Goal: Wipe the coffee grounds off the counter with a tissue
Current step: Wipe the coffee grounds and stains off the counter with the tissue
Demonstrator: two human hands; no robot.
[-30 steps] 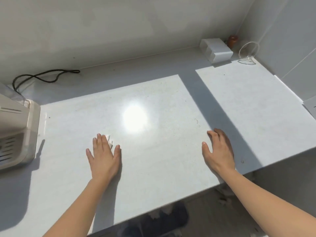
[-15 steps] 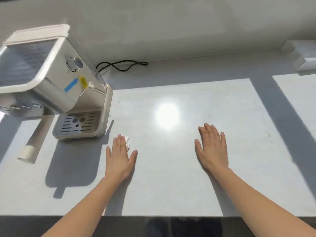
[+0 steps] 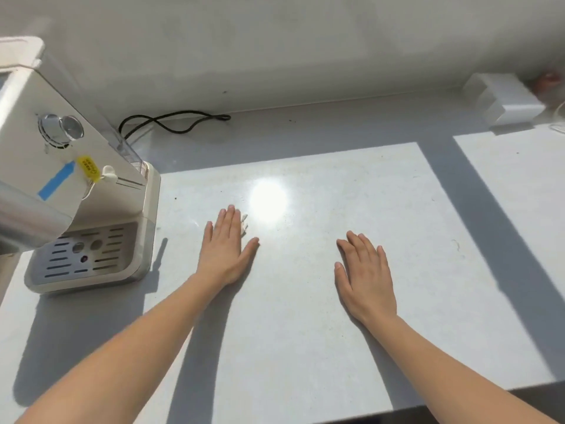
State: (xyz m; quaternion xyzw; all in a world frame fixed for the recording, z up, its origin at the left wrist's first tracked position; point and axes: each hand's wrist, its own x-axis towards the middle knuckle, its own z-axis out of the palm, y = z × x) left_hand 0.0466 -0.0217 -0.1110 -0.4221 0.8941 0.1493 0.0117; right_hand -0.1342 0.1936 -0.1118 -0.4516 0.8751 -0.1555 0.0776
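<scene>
My left hand (image 3: 226,252) lies flat on the white counter (image 3: 305,332) with straight fingers, pressing a small white tissue (image 3: 244,223) whose edge peeks out beside the fingers. My right hand (image 3: 365,275) rests flat on the counter to the right, fingers straight, with nothing under it that I can see. A few tiny dark specks of coffee grounds (image 3: 175,198) dot the counter near the machine and along the back.
A cream coffee machine (image 3: 73,191) with a drip tray (image 3: 88,255) stands at the left. Its black cord (image 3: 174,120) loops along the back wall. A white box (image 3: 507,97) sits at the back right corner. The counter's front edge runs along the bottom right.
The view has swung left and then a little back right, bringing the coffee machine into sight. Both hands stay flat on the counter; the left hand still covers the tissue.
</scene>
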